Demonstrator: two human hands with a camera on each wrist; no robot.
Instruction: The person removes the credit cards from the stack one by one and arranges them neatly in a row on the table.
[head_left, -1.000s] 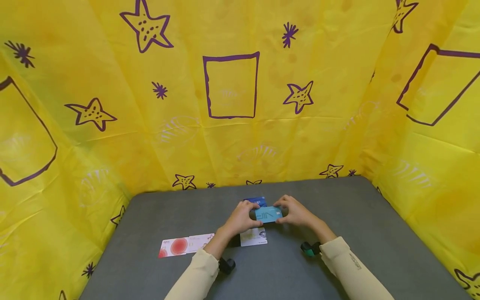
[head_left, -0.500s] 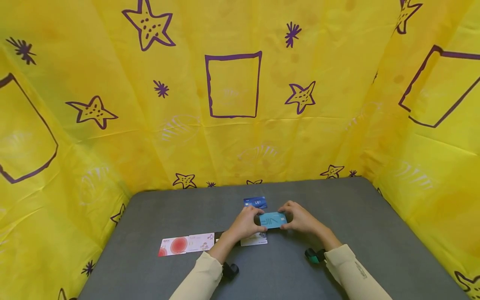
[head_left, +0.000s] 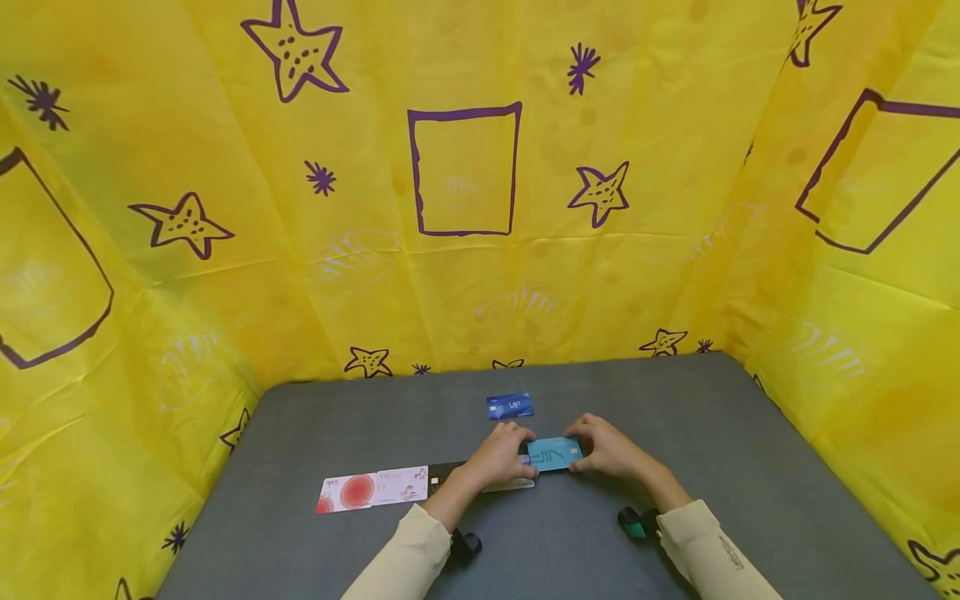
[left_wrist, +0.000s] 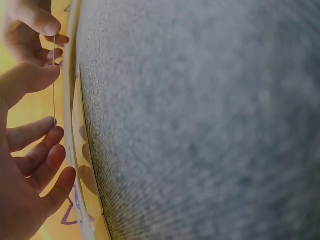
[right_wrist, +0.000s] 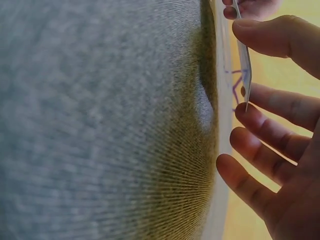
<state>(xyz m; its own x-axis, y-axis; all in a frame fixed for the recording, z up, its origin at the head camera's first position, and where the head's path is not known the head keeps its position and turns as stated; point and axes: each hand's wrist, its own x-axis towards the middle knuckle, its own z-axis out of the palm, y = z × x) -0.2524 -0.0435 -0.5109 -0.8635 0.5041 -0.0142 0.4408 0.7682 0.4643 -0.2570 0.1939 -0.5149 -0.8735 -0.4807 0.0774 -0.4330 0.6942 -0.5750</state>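
A light blue plastic card [head_left: 555, 454] with large lettering and a chip is pinched between both hands, above the table. My left hand [head_left: 498, 457] holds its left edge by thumb and fingertips. On its right edge, the thumb and fingertips of my right hand [head_left: 606, 448] grip it. The left wrist view shows the card [left_wrist: 54, 95] edge-on as a thin line; in the right wrist view the card [right_wrist: 244, 60] looks slightly bent. Under and behind the left hand, a white card [head_left: 517, 485] on the table is mostly hidden.
In line with that card lie a black card [head_left: 441, 475], partly covered by the left arm, a white card [head_left: 402, 485] and a red-and-white card [head_left: 348, 492]. Farther back is a dark blue VIP card [head_left: 510, 406]. Yellow patterned cloth [head_left: 465, 300] surrounds the grey table [head_left: 337, 433].
Both hands have brought the light blue card toward the person and slightly right. The dark blue card, partly covered before, now shows fully. The left hand now covers more of the white card.
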